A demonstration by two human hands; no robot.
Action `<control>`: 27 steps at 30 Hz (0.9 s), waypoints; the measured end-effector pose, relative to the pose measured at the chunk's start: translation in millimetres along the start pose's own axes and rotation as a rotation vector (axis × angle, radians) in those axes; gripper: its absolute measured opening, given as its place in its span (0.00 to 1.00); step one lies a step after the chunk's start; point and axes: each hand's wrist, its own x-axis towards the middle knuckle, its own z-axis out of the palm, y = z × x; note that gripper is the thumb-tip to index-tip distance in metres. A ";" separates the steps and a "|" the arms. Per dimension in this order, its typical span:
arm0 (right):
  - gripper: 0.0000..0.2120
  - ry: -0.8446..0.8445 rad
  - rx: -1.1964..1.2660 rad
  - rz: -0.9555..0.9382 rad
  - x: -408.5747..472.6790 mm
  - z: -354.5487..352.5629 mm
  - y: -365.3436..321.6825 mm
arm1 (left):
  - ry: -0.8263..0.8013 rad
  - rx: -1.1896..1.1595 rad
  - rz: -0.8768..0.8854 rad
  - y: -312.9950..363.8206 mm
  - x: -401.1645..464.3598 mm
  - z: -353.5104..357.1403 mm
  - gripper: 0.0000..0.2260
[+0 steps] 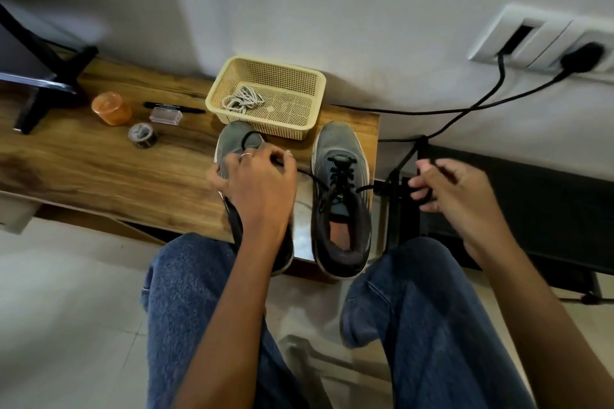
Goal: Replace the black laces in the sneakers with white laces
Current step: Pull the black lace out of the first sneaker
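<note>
Two sneakers are stood side by side at the right end of the table (99,156), heels overhanging its near edge. The left hand (255,183) is laid over the left sneaker (237,139), fingers curled on a black lace (247,138) looped over the toe. The right hand (455,189) is held off the table's right edge, fingers pinching the end of the black lace (365,189) still threaded through the right sneaker (342,196). The white laces (242,99) are coiled in the basket (309,124) at the far edge.

Risks noted: the right sneaker is not steadied, so a sideways pull is likely to drag or tip it off the edge. The pulling hand is close to the cables (465,109); snagging is possible. The loose lace may catch in the eyelets.
</note>
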 end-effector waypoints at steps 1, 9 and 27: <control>0.15 -0.035 -0.059 0.008 0.1 2.9 5.2 | 0.016 0.013 0.030 1.3 -1.4 0.9 0.14; 0.13 -0.038 -0.303 -0.222 -6.0 39.4 11.5 | -0.064 -0.018 0.375 14.9 -10.4 7.6 0.10; 0.08 0.041 -0.443 -0.328 -3.7 75.5 39.3 | -0.184 -0.068 0.528 25.1 -23.5 27.9 0.03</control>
